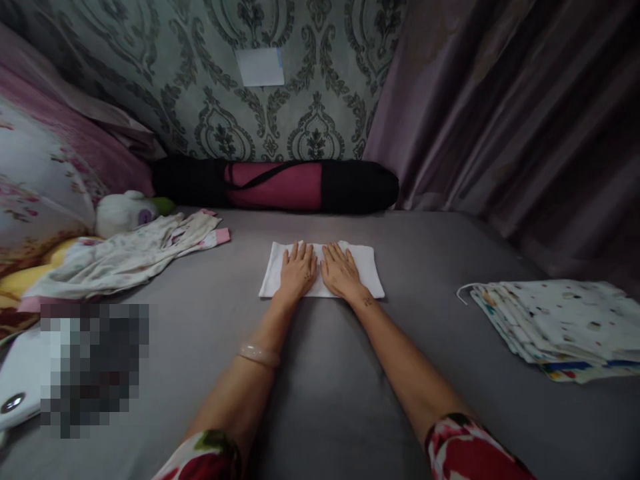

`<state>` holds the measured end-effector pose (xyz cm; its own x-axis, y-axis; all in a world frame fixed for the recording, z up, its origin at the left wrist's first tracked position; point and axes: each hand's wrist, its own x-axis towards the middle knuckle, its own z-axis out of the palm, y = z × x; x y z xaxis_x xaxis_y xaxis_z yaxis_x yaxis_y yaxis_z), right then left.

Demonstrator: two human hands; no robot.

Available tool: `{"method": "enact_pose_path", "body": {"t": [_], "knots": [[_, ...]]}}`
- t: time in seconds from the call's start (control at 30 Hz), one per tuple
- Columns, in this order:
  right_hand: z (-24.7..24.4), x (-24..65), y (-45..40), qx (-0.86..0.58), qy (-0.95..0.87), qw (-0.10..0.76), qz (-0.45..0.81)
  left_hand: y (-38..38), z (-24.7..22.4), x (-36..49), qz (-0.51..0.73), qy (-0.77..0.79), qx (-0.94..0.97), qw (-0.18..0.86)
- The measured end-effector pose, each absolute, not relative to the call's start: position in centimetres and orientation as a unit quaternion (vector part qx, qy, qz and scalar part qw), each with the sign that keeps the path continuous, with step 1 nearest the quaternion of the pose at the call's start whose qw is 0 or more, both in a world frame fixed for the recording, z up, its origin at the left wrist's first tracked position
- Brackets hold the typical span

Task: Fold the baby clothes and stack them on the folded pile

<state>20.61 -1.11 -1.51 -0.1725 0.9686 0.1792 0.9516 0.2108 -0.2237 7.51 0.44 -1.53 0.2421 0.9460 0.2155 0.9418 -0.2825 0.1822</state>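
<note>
A white folded cloth lies flat on the grey sheet, in the middle of the view. Both palms rest on top of it, side by side with a small gap between them. My left hand covers the cloth's left part, its fingers stretched out and pointing away from me. On the right part lies my right hand, also flat with its fingers extended. Neither hand grips anything. The cloth under the palms is hidden.
A long black and pink bag lies along the patterned wall. At the right is a stack of folded printed cloths. Crumpled clothing, a white plush toy and a white object are at the left.
</note>
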Motion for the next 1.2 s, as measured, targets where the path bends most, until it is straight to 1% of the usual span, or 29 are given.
{"method": "enact_pose_path", "body": {"t": [0.07, 0.13, 0.2, 0.33, 0.53, 0.63, 0.77, 0.97, 1.1, 1.2], "knots": [[-2.0, 20.7, -1.0, -0.631, -0.764, 0.132, 0.038, 0.5, -1.8, 7.3, 0.1, 0.596, 0.797, 0.026], [-2.3, 20.8, -0.9, -0.631, -0.764, 0.128, 0.041, 0.5, -1.9, 7.2, 0.084, 0.595, 0.799, 0.033], [-2.3, 20.9, -0.9, -0.631, -0.764, 0.13, 0.041, 0.4, -1.8, 7.1, 0.089, 0.597, 0.797, 0.024], [-1.8, 21.3, -1.0, -0.641, -0.752, 0.152, 0.017, 0.4, -1.7, 6.6, 0.138, 0.614, 0.776, -0.028], [-2.1, 21.5, -1.2, -0.662, -0.739, 0.125, 0.034, 0.7, -2.3, 6.1, 0.079, 0.625, 0.776, 0.028], [-1.8, 21.7, -1.3, -0.662, -0.739, 0.119, 0.04, 0.7, -2.1, 5.9, 0.09, 0.628, 0.773, 0.016], [-1.5, 22.3, -1.4, -0.686, -0.716, 0.13, 0.023, 0.6, -1.6, 5.4, 0.127, 0.644, 0.754, -0.015], [-2.0, 22.9, -1.3, -0.702, -0.702, 0.113, 0.037, 0.7, -1.4, 4.6, 0.094, 0.667, 0.739, 0.035], [-1.8, 24.3, -1.1, -0.708, -0.692, 0.139, 0.017, 1.0, -1.3, 3.7, 0.115, 0.679, 0.725, 0.019], [-1.9, 25.8, -1.1, -0.733, -0.665, 0.146, 0.01, 1.1, -1.2, 2.7, 0.108, 0.69, 0.714, 0.038]]}}
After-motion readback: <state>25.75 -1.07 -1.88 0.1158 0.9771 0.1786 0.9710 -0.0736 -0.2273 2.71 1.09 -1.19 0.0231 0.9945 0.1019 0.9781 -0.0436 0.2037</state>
